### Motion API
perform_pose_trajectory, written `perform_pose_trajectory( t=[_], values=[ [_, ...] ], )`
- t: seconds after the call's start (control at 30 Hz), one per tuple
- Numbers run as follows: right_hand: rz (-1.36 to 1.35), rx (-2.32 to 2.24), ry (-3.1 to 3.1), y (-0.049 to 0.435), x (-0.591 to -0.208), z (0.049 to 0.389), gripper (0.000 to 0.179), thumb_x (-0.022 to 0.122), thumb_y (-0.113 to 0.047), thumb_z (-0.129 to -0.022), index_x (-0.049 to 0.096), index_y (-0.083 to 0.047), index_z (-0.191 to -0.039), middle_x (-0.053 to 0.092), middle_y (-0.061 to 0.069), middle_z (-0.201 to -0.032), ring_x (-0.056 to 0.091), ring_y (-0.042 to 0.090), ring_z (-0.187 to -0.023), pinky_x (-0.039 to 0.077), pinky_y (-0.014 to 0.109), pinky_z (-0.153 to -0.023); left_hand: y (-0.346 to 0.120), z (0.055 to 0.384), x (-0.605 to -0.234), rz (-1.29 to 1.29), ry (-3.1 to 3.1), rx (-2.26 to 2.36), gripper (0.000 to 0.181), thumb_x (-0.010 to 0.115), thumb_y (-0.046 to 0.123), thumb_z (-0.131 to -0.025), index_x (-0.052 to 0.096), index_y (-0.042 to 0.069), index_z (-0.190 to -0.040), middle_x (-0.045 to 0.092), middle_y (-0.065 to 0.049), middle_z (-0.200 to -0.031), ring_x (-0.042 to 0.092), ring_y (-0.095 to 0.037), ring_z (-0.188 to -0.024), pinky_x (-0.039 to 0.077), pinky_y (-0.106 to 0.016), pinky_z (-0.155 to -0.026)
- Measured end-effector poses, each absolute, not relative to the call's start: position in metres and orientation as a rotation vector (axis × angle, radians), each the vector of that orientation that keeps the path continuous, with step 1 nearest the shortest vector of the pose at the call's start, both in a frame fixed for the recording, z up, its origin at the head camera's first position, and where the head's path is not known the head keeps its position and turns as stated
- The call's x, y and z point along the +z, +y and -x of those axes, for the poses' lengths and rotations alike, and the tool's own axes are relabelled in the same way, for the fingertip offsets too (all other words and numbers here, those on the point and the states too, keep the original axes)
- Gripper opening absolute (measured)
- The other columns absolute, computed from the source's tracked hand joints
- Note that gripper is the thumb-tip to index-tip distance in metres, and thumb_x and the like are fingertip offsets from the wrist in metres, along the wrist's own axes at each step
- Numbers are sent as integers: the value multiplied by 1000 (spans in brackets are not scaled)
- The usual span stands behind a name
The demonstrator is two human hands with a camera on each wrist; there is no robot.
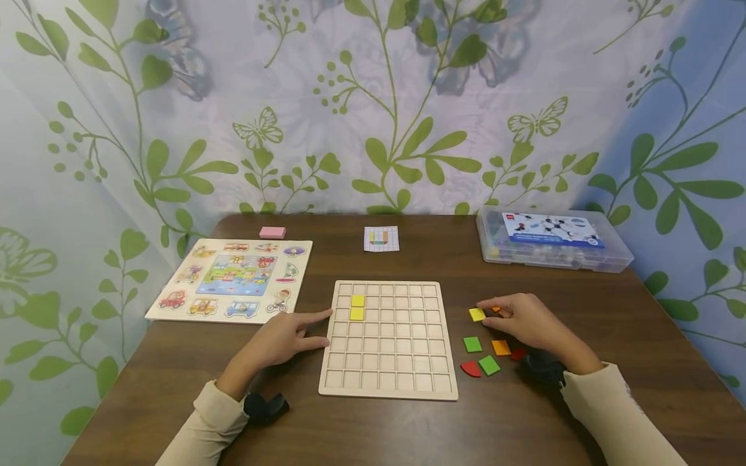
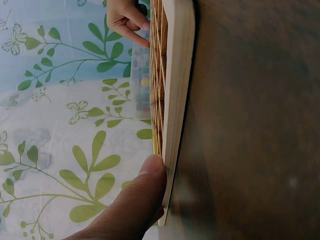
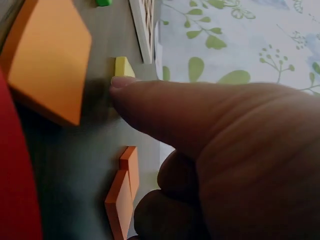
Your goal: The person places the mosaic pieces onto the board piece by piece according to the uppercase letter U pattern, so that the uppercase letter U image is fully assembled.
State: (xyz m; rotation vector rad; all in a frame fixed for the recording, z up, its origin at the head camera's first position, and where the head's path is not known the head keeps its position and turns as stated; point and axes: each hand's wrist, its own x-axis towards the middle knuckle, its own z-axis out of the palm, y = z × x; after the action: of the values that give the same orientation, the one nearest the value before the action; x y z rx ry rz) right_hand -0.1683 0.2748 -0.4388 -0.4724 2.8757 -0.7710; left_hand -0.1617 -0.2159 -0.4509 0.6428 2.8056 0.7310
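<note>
A pale wooden grid board [image 1: 387, 393] lies on the table, with two yellow square tiles [image 1: 357, 314] set one above the other in its upper left cells. My left hand [image 1: 278, 338] touches the board's left edge with extended thumb and index finger; the left wrist view shows the thumb [image 2: 150, 172] against the rim. To the right of the board, my right hand [image 1: 531, 320] pinches a loose yellow square tile [image 1: 476, 314] between thumb and index finger. Its thumb [image 3: 150, 97] covers part of that tile in the right wrist view. Orange pieces [image 3: 122, 200] lie below this hand, partly hidden.
Green tiles [image 1: 473, 344], an orange tile [image 1: 500, 347] and red pieces [image 1: 471, 369] lie nearer me on the right. A patterned card [image 1: 381, 239] sits behind the board. A picture puzzle [image 1: 157, 312] and pink block [image 1: 272, 232] are left; a clear plastic case [image 1: 612, 255] stands back right.
</note>
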Motion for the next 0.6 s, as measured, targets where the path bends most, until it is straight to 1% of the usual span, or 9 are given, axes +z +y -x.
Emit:
perform_pose_trajectory(
  t=[0.2, 0.6],
  values=[
    [474, -763, 2876, 275, -441, 170, 42, 77, -26, -93, 71, -10, -131, 36, -5, -56, 38, 15, -50, 32, 27, -49, -215, 162, -449, -645, 2801, 739, 63, 73, 52, -91, 57, 32, -148, 34, 10, -58, 27, -6, -51, 27, -26, -50],
    [455, -767, 2868, 276, -443, 170, 40, 77, -29, -93, 73, -9, -128, 37, -4, -59, 41, 16, -56, 33, 27, -51, -215, 161, -450, -665, 2799, 761, 63, 73, 52, -91, 57, 30, -148, 33, 10, -57, 26, -5, -51, 27, -26, -50]
  ],
)
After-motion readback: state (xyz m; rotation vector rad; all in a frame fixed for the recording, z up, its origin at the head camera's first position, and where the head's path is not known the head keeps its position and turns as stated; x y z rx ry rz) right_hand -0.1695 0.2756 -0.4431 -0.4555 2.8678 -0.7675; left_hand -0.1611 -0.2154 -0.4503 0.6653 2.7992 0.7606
